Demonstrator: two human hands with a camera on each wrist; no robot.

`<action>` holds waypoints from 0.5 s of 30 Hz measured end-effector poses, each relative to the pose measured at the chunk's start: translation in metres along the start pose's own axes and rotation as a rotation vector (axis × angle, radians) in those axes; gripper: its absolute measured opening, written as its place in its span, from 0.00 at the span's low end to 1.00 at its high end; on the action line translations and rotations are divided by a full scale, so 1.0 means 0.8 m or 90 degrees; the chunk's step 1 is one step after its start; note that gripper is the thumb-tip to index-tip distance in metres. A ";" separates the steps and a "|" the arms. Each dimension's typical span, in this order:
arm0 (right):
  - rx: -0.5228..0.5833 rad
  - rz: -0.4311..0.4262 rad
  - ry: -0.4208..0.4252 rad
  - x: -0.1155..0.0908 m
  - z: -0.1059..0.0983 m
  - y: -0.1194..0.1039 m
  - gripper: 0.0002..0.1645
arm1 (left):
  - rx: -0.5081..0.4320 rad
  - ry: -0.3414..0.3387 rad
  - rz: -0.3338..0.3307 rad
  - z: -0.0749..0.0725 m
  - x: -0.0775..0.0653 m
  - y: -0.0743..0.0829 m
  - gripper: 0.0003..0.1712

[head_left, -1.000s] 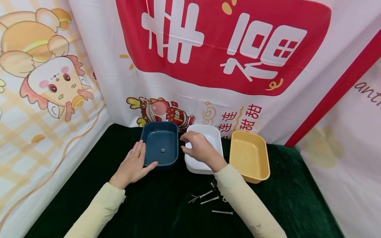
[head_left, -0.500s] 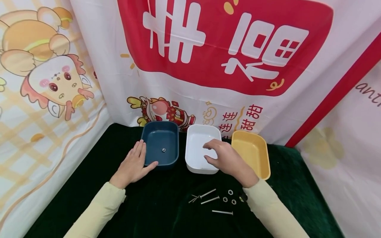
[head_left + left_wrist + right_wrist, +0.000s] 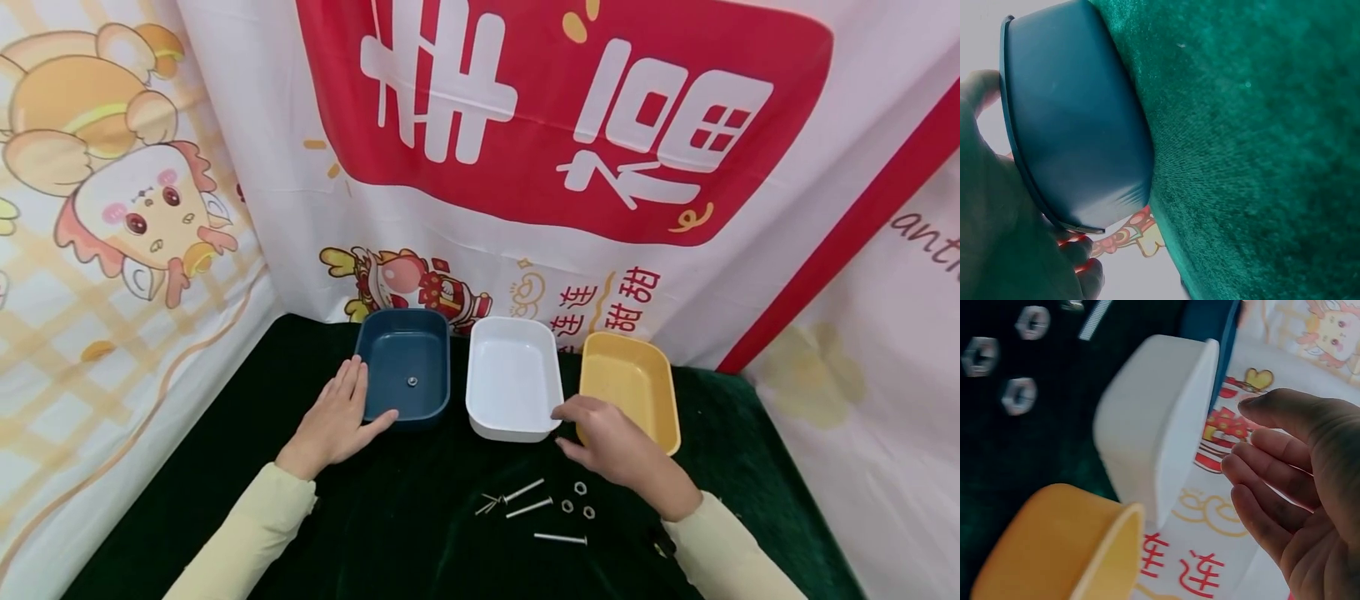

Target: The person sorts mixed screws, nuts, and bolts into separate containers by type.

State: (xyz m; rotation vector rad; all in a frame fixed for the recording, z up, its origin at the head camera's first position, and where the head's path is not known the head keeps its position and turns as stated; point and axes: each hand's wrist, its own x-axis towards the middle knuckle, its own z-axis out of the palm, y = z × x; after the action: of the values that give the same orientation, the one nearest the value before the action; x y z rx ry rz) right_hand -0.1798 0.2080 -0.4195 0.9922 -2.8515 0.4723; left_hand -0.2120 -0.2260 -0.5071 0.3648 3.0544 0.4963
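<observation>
My left hand (image 3: 333, 421) rests against the near left rim of a dark blue bin (image 3: 390, 354), fingers straight and thumb along the front edge. One metal nut (image 3: 412, 382) lies inside that bin. My right hand (image 3: 611, 446) hovers by the near right corner of the white bin (image 3: 513, 375), partly over the yellow bin (image 3: 637, 375). Its fingers are loosely bent and apart, with nothing between them in the right wrist view. On the green cloth in front lie 3 hex nuts (image 3: 581, 488), several bolts (image 3: 529, 507) and some thin screws or pins (image 3: 488, 503).
The three bins stand in a row near the back edge of the green velvet cloth (image 3: 420, 517). Behind them hangs a white and red printed curtain (image 3: 435, 208). Another printed cloth (image 3: 135, 333) covers the left side.
From over the gap between the blue and white bins, my right hand has drawn back to the right and nearer, uncovering the white bin and the loose nuts. The left hand stays put.
</observation>
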 end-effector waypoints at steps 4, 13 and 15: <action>0.014 0.019 -0.038 -0.018 0.008 0.006 0.19 | 0.000 -0.005 -0.005 0.001 0.000 0.001 0.65; 0.037 0.077 -0.118 -0.051 0.019 0.027 0.18 | 0.005 0.000 0.000 0.001 -0.001 0.000 0.67; 0.041 0.081 -0.127 -0.057 0.024 0.032 0.18 | 0.004 0.002 0.001 -0.001 -0.001 0.000 0.67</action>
State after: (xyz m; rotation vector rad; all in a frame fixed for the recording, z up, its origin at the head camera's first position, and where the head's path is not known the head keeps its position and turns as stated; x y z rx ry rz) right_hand -0.1593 0.2482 -0.4524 0.9196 -3.1101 0.5045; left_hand -0.2110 -0.2261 -0.5063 0.3670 3.0592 0.4867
